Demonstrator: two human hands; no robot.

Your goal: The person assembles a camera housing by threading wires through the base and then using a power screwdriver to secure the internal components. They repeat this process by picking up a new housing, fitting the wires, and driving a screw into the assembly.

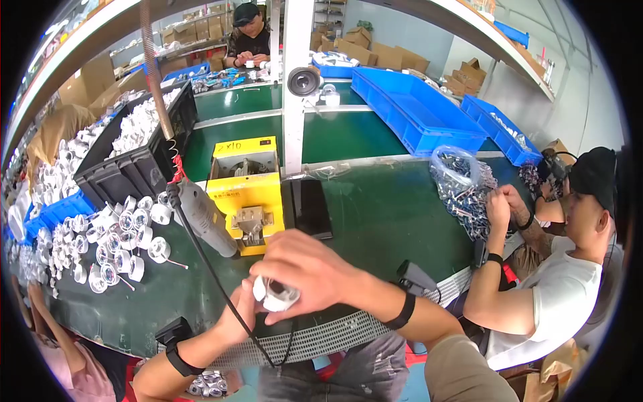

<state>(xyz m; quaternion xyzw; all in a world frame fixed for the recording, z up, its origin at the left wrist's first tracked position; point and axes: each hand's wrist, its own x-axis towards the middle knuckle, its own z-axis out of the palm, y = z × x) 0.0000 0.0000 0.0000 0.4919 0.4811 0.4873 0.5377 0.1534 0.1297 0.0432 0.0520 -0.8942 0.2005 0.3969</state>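
In front of me, above the bench's near edge, both my hands hold a small white cup-shaped part (280, 299) with a shiny inside. My right hand (305, 271) curls over it from above and the right. From the left, my left hand (240, 311) closes on its side, its fingers partly hidden. Just beyond them stands a yellow box-shaped screw feeder (244, 191). A grey electric screwdriver (204, 218) hangs beside the feeder on a coiled spring, and its black cable passes in front of my left hand. Many round white parts (124, 244), some with short wires, lie on the left.
A black crate (137, 151) of white parts stands far left. Behind the feeder rises a white post (293, 120). Blue trays (418, 110) sit at the back right. A co-worker (556, 288) works on the right beside a heap of screw-like pieces (465, 194); another person (249, 40) sits opposite.
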